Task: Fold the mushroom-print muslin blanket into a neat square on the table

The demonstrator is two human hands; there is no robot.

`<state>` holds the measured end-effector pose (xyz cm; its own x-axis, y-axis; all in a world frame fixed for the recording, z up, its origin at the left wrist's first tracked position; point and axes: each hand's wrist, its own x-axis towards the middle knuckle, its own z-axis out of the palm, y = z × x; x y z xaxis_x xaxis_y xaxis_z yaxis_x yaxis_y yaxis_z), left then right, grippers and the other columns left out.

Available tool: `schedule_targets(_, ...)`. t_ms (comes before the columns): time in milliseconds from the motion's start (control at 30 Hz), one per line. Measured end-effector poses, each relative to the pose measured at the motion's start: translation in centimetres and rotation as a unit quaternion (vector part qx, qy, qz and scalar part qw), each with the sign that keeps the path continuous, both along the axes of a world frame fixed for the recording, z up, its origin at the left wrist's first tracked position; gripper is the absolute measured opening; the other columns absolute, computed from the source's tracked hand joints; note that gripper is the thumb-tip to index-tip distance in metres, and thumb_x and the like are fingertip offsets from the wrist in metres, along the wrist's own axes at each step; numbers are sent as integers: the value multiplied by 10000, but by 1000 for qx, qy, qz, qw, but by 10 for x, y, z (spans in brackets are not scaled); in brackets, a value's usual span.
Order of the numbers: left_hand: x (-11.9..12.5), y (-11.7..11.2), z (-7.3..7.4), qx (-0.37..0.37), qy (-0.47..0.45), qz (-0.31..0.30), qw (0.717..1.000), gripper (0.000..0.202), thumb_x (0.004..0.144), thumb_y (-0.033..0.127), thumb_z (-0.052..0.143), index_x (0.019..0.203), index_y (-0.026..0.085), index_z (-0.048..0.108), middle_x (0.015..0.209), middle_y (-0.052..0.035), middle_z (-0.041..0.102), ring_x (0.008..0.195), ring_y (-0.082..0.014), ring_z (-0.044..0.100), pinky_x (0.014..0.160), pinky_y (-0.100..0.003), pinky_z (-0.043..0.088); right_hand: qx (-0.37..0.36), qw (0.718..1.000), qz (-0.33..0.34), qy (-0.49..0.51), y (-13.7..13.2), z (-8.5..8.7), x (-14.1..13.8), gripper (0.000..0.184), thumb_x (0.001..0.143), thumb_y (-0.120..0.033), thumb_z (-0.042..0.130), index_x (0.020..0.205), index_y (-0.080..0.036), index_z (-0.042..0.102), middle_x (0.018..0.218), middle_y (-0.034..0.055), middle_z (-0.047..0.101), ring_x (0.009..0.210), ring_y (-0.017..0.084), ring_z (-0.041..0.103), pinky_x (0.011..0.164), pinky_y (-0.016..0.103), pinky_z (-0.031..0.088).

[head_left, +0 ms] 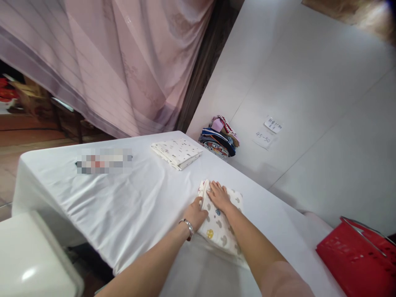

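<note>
A cream cloth [221, 235] printed with grey, blue and yellow mushroom shapes lies folded on the white-covered table [136, 214]. My left hand [196, 214], with a silver bracelet at the wrist, grips the cloth's left edge between thumb and fingers. My right hand [219, 196] rests flat on top of the same cloth near its far end, fingers stretched out. Farther back on the table sits another folded cloth [177, 152], white with small dark prints, touched by neither hand.
Left on the table lies a blurred-out item [103, 161]. Folded clothes [219, 138] are piled against the wall by the table's far edge. A red basket [355, 255] stands at right, a white stool-like object [37, 255] at lower left. A pink curtain [139, 53] hangs behind.
</note>
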<state>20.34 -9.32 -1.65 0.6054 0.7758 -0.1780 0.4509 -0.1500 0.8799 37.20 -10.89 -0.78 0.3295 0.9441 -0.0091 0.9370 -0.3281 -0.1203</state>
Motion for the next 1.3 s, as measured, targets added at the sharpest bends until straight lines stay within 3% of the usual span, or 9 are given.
schedule_targets(200,2,1,-3,20,17,2,1000,541,693,170,492,1230,177,418,944,-62,650,848,-183,612,698,-236,432,-17,1000,-20,3,6,-12,2,539,918,-441,238,1406,-214,216,1471,20,179,1350,173,111,1076,401,37)
schedule_targets(467,1,-5,0,51,29,4,998,545,711,184,481,1247,162,384,968,-78,645,892,-199,602,752,-259,424,-23,998,-23,44,-4,5,-4,507,905,-411,308,1376,-223,287,1473,35,182,1348,188,116,1071,394,59)
schedule_targets(633,-3,-14,0,161,35,4,986,474,758,253,458,1213,131,407,1150,-123,547,995,-221,556,829,-295,401,2,997,-73,23,-55,10,0,464,852,-374,426,1294,-235,412,1444,64,262,1338,226,151,1054,457,96)
schedule_targets(767,-6,-19,0,206,64,3,976,382,788,294,432,1149,167,441,1161,-103,503,935,-201,564,761,-294,418,63,975,-196,84,-119,5,13,536,808,-404,473,1308,-223,407,1448,60,253,1337,233,168,1070,429,132)
schedule_targets(867,-9,-20,1,235,82,11,969,368,797,322,427,1139,188,444,1172,-96,488,1015,-208,523,786,-293,409,142,902,-295,282,-159,-1,12,696,778,-506,482,1381,-218,287,1425,75,303,1284,212,320,1014,336,313)
schedule_targets(933,-11,-18,1,239,93,22,966,377,793,352,434,1130,184,452,1159,-102,505,1061,-229,498,815,-310,400,182,845,-318,390,-174,-5,4,801,755,-533,510,1414,-209,188,1409,96,330,1221,205,418,959,309,387)
schedule_targets(1000,-13,-14,2,215,108,25,970,402,795,384,428,1133,167,452,1113,-114,546,1033,-246,522,820,-330,398,203,820,-314,433,-182,-8,-6,889,725,-523,564,1427,-208,117,1408,103,329,1184,202,462,934,295,415)
schedule_targets(1167,-15,-20,4,156,116,21,981,443,802,392,427,1171,147,426,1079,-144,597,981,-251,568,813,-336,399,179,830,-255,463,-194,-3,-1,953,652,-448,661,1420,-226,142,1361,87,410,1111,208,527,865,287,469)
schedule_targets(1300,-6,-74,0,94,79,-48,991,444,749,428,505,1099,157,471,962,-108,647,873,-219,607,721,-284,428,162,861,-210,434,-216,20,55,944,623,-331,675,1414,-214,174,1145,74,598,905,214,629,810,329,488)
